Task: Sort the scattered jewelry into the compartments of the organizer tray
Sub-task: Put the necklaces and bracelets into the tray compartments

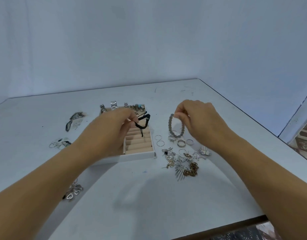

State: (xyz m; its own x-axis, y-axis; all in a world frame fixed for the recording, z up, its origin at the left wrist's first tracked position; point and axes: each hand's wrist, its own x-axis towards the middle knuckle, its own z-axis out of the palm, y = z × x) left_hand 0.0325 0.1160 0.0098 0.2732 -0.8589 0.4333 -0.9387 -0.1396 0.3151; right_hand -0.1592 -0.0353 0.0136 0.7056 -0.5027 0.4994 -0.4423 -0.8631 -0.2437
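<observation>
White table (149, 196), scattered jewelry (182, 161); blue wall (149, 40)

Worktop (140, 196): broad open stretch at near centre between the forearms; open strip along the far edge.
Organizer tray (139, 155): top access blocked by left hand (111, 126), black cord bracelet (145, 121) dangling over the ring rolls.
Lane between tray and ring cluster (180, 142): narrow, two thin hoops (159, 140) lying in it.
Above the cluster: right hand (199, 116) with grey bead bracelet (169, 124) hanging.
Nearer: tangled jewelry pile (182, 161).
Left side: loose pieces (75, 120), well apart.
</observation>
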